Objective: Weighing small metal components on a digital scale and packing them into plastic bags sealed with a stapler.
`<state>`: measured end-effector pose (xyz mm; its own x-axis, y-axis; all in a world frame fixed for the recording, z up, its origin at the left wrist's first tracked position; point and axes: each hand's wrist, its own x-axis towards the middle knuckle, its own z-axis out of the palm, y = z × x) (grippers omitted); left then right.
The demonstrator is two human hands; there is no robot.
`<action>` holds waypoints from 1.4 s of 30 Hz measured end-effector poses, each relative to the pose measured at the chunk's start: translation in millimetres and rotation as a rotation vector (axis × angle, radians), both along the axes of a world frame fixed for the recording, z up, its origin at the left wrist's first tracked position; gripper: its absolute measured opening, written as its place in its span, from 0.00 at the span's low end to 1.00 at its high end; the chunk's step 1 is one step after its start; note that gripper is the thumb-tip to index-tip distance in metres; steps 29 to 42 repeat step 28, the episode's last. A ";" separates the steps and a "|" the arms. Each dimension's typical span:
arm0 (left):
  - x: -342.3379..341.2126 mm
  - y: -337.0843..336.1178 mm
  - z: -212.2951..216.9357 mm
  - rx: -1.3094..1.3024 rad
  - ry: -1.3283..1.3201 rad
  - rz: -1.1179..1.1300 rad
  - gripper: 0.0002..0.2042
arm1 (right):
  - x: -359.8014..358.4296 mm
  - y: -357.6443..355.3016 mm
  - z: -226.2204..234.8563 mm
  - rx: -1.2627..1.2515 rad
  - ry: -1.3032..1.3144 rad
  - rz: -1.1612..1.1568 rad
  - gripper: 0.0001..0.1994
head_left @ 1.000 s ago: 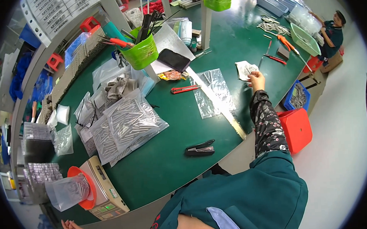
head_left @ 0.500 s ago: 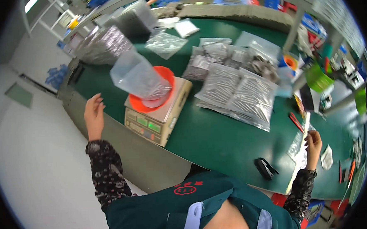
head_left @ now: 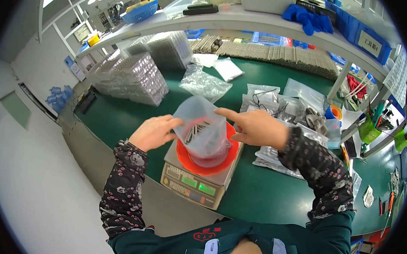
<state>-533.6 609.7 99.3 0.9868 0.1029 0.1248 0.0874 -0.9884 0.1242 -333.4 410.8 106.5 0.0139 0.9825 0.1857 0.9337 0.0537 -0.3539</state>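
A clear plastic bag (head_left: 209,143) stands upright with its mouth facing up, and several thin metal rods (head_left: 197,131) show inside. It sits in an orange-red plastic bowl (head_left: 187,161) on a beige digital scale (head_left: 192,185) with lit green displays. My left hand (head_left: 154,132) is at the left side of the bag's mouth, thumb and forefinger apart, fingertips at the film. From the right, my right hand (head_left: 258,126) reaches in with the forefinger stretched to the bag's rim and the thumb apart below it.
Packed clear bags (head_left: 278,157) lie right of the scale on the green table (head_left: 248,193). Stacked clear plastic trays (head_left: 136,77) stand at the back left, beside a loose plastic bag (head_left: 204,83). A shelf (head_left: 234,19) crosses above the far side, with rows of metal rods (head_left: 278,56) beyond the table.
Both hands have come in from the sides to the bag's mouth; the right hand left the table's right side. The bag, tilted before, now stands more upright. The view has shifted.
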 end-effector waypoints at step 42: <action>0.7 -79.3 53.6 0.285 -0.539 -0.206 0.07 | -2.0 -100.3 58.6 0.353 -0.594 -0.043 0.09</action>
